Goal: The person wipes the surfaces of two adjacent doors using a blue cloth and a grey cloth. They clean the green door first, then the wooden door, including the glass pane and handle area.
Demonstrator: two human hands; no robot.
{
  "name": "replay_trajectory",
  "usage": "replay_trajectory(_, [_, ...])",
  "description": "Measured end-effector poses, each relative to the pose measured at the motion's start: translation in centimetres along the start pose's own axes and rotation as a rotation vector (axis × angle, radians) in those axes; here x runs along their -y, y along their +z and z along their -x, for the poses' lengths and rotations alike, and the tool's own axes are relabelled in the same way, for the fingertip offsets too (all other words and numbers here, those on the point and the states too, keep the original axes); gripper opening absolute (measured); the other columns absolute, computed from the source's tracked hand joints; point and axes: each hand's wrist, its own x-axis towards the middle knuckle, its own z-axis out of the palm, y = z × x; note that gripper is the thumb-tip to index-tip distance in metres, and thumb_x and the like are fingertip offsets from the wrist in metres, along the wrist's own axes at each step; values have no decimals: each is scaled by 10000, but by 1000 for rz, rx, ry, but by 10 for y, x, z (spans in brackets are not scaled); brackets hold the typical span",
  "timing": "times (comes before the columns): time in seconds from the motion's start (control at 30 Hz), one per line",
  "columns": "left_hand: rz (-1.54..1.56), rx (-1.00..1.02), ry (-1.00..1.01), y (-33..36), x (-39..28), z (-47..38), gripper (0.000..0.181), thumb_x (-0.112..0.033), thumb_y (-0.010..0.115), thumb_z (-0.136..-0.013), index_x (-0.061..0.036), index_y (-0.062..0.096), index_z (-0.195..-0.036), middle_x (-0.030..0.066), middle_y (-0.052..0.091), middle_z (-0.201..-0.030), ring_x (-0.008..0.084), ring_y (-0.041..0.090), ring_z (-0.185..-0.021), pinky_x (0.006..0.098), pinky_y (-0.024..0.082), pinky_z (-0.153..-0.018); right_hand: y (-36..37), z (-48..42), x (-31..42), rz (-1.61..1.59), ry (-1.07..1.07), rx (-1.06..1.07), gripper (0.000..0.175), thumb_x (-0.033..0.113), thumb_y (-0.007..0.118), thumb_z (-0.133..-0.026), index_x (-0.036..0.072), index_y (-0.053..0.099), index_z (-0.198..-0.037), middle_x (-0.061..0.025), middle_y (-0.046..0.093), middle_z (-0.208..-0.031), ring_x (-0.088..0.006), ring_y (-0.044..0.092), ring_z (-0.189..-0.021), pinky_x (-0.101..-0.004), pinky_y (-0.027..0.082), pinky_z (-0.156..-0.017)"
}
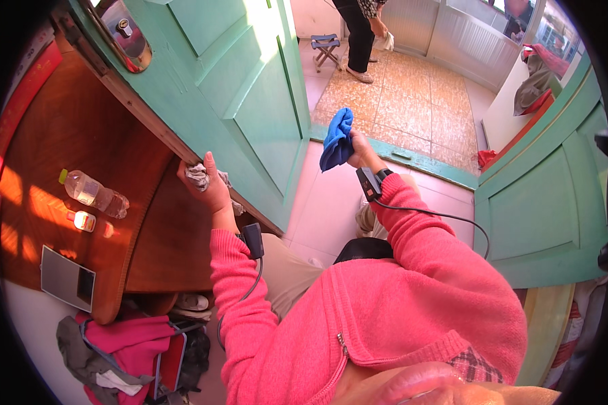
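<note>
My left hand (210,188) presses a crumpled grey cloth (197,177) against the edge of a green wooden door (263,131), thumb on the door's face and fingers round its edge. More grey cloth shows just past the hand, lower along that edge. A folded blue cloth (338,140) is held up in my right hand (359,149), clear of the door and above the tiled floor near the threshold. The metal lock plate (126,38) sits higher on the same door.
At left a wooden table (147,243) bears a plastic bottle (96,194), a small white bottle (84,221) and a mirror (63,276). Clothes (126,336) hang below. Beyond the green threshold (410,159) another person (362,35) stands by a folding stool (326,45). A second green door (542,187) is at right.
</note>
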Motion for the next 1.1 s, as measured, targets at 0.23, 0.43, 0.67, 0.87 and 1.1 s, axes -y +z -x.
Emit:
replay_trajectory(0.23, [-71,9,-45,-2,-3,2,505,-302,722,-876,29,491,-1180,96,565,-1067,199,553,-945,322,449,-872,-5,1,-8,4,17,-49,255,278,504,-961,53,623,-957,-106,688,-893,-256,661,-801,-415,536,-822])
replay_trajectory(0.43, [-30,10,-16,-1,0,1,505,-301,719,-880,29,489,-1185,92,560,-1086,192,548,-960,321,445,-879,-17,-4,-15,-7,46,30,272,282,469,-974,54,608,-1023,-104,690,-949,-259,665,-837,-409,534,-824])
replay_trajectory(0.67, [-59,17,-23,-2,2,1,489,-282,718,-883,25,488,-1187,92,554,-1097,188,546,-961,313,445,-877,-16,-4,-19,-10,66,-61,288,280,468,-971,43,631,-969,-121,693,-914,-272,664,-817,-430,533,-836])
replay_trajectory(0.87, [-27,15,-13,0,2,1,485,-274,717,-885,24,484,-1189,92,553,-1095,188,544,-960,315,445,-877,-14,-1,-21,16,62,-72,261,287,507,-964,54,623,-980,-102,693,-907,-257,661,-803,-413,533,-805])
replay_trajectory(1.1, [-31,-5,-6,0,6,1,489,-251,746,-863,17,479,-1172,86,553,-1080,174,542,-945,298,451,-862,-13,2,-21,-5,61,-57,272,295,524,-959,49,638,-958,-117,697,-915,-271,663,-807,-430,532,-827])
